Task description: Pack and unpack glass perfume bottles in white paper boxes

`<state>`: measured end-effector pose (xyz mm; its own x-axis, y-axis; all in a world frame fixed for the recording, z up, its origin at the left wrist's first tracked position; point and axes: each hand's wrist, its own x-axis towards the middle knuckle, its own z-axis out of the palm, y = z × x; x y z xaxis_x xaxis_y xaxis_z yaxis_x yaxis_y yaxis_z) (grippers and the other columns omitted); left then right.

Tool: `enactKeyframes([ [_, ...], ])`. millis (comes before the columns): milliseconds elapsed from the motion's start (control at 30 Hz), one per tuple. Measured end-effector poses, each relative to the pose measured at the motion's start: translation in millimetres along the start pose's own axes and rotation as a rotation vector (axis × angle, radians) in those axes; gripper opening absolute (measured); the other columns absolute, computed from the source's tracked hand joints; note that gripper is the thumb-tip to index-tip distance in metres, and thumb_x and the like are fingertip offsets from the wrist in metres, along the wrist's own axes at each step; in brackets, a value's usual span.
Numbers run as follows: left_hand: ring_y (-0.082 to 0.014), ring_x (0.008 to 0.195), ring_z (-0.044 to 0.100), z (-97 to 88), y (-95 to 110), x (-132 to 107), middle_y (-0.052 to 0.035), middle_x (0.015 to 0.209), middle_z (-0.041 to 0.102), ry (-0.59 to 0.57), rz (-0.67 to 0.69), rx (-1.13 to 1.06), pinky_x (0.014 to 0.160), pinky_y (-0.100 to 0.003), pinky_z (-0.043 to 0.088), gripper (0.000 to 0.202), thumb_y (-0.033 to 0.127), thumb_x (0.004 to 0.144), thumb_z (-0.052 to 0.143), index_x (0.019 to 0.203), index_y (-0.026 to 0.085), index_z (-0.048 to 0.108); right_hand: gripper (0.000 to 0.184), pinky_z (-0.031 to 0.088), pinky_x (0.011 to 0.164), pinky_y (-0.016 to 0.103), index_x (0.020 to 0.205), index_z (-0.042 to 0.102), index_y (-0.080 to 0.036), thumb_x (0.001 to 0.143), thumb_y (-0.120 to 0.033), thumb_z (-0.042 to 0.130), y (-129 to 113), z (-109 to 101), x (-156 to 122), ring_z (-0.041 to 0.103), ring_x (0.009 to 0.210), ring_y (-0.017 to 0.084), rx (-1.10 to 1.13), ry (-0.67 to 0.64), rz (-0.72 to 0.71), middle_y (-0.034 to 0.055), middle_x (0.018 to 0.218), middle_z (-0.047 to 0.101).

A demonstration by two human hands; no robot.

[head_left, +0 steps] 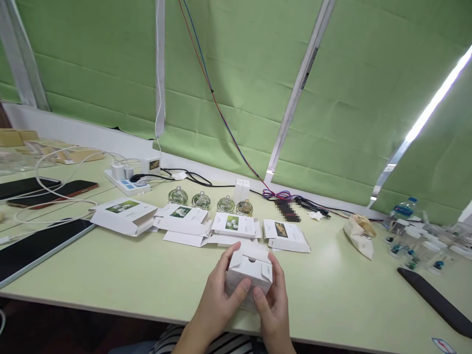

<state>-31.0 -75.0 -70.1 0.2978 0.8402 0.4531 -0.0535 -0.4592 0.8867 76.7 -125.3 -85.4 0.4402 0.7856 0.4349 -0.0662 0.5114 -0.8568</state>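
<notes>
A small white cardboard box (248, 282) stands near the table's front edge, its top end toward me with the side flaps and a notch showing. My left hand (221, 290) wraps its left side, thumb on the front face. From the other side my right hand (275, 300) grips it the same way. Beyond lie several flattened white cartons with flower pictures, among them a carton (234, 224) with white blossoms and a carton (285, 236) with a yellowish picture. Behind them stand several round glass bottles, including one with greenish contents (201, 200) and one with yellowish contents (244, 208).
At left are a tablet (40, 248), phones (53, 193) and a power strip (127, 183) with white cables. A cloth pouch (359, 235), clear lidded jars (411, 241), a water bottle (403, 209) and a long black object (435, 300) occupy the right side.
</notes>
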Motion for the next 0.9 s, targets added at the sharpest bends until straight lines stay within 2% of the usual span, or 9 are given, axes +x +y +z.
enactKeyframes([
  [100,-0.0289,0.103,0.053,3.3,3.6,0.8,-0.0112,0.113,0.052,0.084,0.011,0.072,0.085,-0.041,0.046,0.047,0.043,0.075,0.060,0.114,0.020,0.051,0.050,0.049,0.084,0.038,0.122,0.041,-0.019,0.081,-0.042,0.057,4.3,-5.6,3.5,0.056,0.104,0.025,-0.019,-0.016,-0.013,0.0121,0.117,0.054],
  [167,-0.0308,0.109,0.048,6.5,5.0,0.1,-0.0123,0.117,0.046,0.167,0.039,0.093,0.087,-0.042,0.044,0.043,0.047,0.072,0.061,0.106,0.020,0.055,0.047,0.048,0.084,0.038,0.121,0.043,-0.020,0.081,-0.041,0.056,10.0,-11.2,5.9,0.055,0.104,0.024,-0.071,-0.027,-0.073,0.0107,0.115,0.052],
  [233,-0.0316,0.114,0.044,9.5,5.9,-1.3,-0.0124,0.123,0.043,0.185,0.047,0.045,0.091,-0.043,0.041,0.045,0.048,0.073,0.060,0.108,0.021,0.054,0.046,0.046,0.087,0.039,0.121,0.045,-0.022,0.080,-0.039,0.058,14.3,-15.4,7.6,0.049,0.111,0.026,-0.167,-0.027,-0.170,0.0099,0.120,0.046],
  [300,-0.0305,0.115,0.044,11.0,6.5,-2.9,-0.0112,0.126,0.045,0.142,0.037,-0.036,0.095,-0.043,0.038,0.050,0.048,0.074,0.059,0.116,0.022,0.049,0.050,0.043,0.090,0.041,0.123,0.045,-0.024,0.078,-0.039,0.060,14.8,-15.5,7.4,0.042,0.118,0.028,-0.222,-0.015,-0.216,0.0103,0.129,0.039],
  [433,-0.0286,0.116,0.044,7.7,5.5,-4.6,-0.0088,0.124,0.047,0.075,0.064,-0.112,0.097,-0.040,0.035,0.048,0.046,0.076,0.059,0.118,0.024,0.048,0.060,0.043,0.090,0.042,0.132,0.035,-0.024,0.079,-0.043,0.057,6.9,-5.4,0.4,0.045,0.116,0.029,-0.082,-0.033,-0.095,0.0119,0.133,0.037],
  [600,-0.0292,0.118,0.042,-1.8,-1.6,-5.8,-0.0093,0.116,0.050,-0.074,0.109,-0.138,0.094,-0.040,0.039,0.035,0.043,0.081,0.055,0.110,0.024,0.051,0.054,0.050,0.075,0.035,0.124,0.044,-0.024,0.077,-0.046,0.059,2.2,-4.7,-3.1,0.055,0.094,0.024,-0.031,-0.034,-0.092,0.0083,0.110,0.050],
  [700,-0.0277,0.114,0.045,-3.6,-5.5,-8.1,-0.0079,0.107,0.053,-0.160,0.183,-0.192,0.094,-0.043,0.040,0.029,0.041,0.084,0.051,0.108,0.025,0.048,0.042,0.050,0.068,0.032,0.113,0.051,-0.026,0.076,-0.043,0.060,4.9,-12.8,0.8,0.054,0.088,0.022,-0.041,-0.173,-0.184,0.0056,0.102,0.049],
  [800,-0.0265,0.107,0.049,-2.4,-7.7,-10.1,-0.0070,0.102,0.054,-0.178,0.265,-0.250,0.091,-0.045,0.041,0.026,0.041,0.085,0.049,0.106,0.026,0.044,0.037,0.049,0.062,0.031,0.111,0.050,-0.028,0.077,-0.040,0.059,7.6,-17.9,3.2,0.052,0.081,0.020,-0.009,-0.287,-0.251,0.0042,0.095,0.046],
  [900,-0.0261,0.105,0.050,-1.2,-8.8,-11.1,-0.0061,0.100,0.054,-0.175,0.295,-0.294,0.089,-0.046,0.043,0.024,0.041,0.085,0.050,0.103,0.028,0.040,0.035,0.046,0.057,0.029,0.109,0.051,-0.029,0.077,-0.040,0.059,6.0,-18.0,3.6,0.050,0.075,0.018,0.032,-0.293,-0.255,0.0027,0.089,0.043],
])
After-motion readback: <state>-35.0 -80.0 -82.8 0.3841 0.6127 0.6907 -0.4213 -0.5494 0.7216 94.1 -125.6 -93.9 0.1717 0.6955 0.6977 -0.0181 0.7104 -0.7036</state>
